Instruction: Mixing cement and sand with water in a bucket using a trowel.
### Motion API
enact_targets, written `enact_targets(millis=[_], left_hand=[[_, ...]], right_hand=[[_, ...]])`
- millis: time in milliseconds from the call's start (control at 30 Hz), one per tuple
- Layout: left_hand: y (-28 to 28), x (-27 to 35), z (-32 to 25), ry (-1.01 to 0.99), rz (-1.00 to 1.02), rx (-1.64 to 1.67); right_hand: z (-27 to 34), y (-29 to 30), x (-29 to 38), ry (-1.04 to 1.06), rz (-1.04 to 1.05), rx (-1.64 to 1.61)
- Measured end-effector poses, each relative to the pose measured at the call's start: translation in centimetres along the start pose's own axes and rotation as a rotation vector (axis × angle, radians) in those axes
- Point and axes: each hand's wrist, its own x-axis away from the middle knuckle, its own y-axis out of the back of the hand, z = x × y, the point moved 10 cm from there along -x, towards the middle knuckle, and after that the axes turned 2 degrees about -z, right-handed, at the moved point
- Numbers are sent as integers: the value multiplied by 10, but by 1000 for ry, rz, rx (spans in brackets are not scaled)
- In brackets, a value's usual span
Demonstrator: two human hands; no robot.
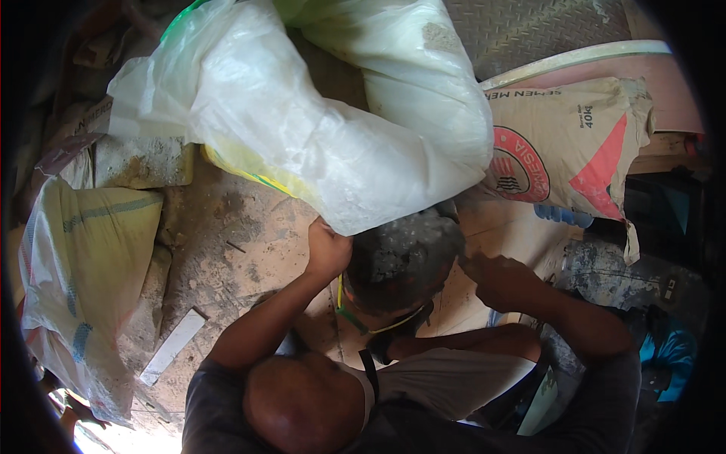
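Observation:
My left hand (330, 248) is closed in a fist on the lower corner of a big white plastic sack (363, 164). The sack bulges and tilts over a dark bucket (391, 292). Grey cement-like powder (405, 244) is heaped in the bucket, right under the sack's lower edge. A yellow wire handle with a green grip (351, 320) hangs on the bucket's near side. My right hand (502, 278) is at the bucket's right rim, fingers curled and blurred; whether it grips the rim cannot be told. The sack's far end runs out of view at the top.
A printed brown paper cement bag (590, 147) lies to the right, with a plastic bottle (561, 215) below it. At left stand a woven sack (91, 255) and a dusty block (142, 162). A white strip (173, 346) lies on the dirty tiled floor (255, 232).

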Motion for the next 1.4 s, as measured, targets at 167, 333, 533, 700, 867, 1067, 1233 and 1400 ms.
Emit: enact_targets(millis=[167,333,533,700,867,1067,1233,1400], left_hand=[[-8,-4,20,113,65,40],[-5,-1,35,137,25,136],[-3,-7,33,48,7,158],[-15,-21,39,99,71,76],[-8,-3,28,12,-31,198],[-39,17,3,32,44,-24],[-69,27,-24,-12,88,-114],[-67,27,-18,-72,112,-45]], right_hand=[[44,-61,-60,32,-243,303],[35,-13,7,116,-202,268],[-9,56,12,75,-425,434],[28,-49,-68,152,-315,404],[37,11,9,237,-241,487],[26,89,13,141,-515,856],[-33,18,-47,71,-207,882],[-79,-55,-79,-115,345,283]])
